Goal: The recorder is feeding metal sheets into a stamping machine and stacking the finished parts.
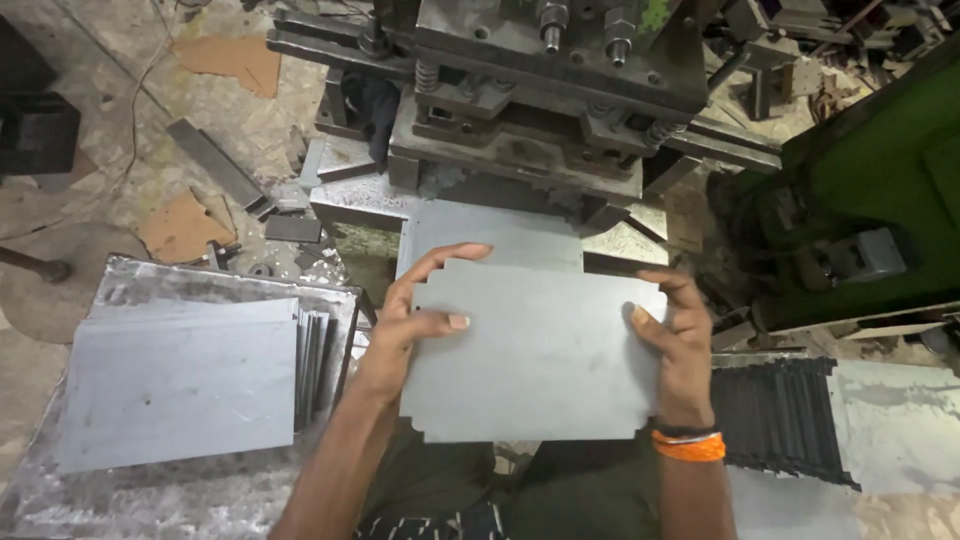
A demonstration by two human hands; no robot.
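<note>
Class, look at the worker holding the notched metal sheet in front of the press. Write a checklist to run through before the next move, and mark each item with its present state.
1. Left hand grips the notched sheet: ok.
2. Right hand grips its other edge: ok.
3. Both hands are outside the press die: ok.
4. Press bed free of parts: not ok, a sheet lies there.
5. Stack of plain sheets lies squared: ok.
6. Press stopped: cannot tell.

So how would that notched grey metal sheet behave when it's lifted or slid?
The metal sheet probably stays stiff: it spans flat between the left hand and right hand without sagging. Its smooth, dull face looks somewhat slippery, so it would likely slide easily. The thin edges and cut corners may be sharp.
</note>
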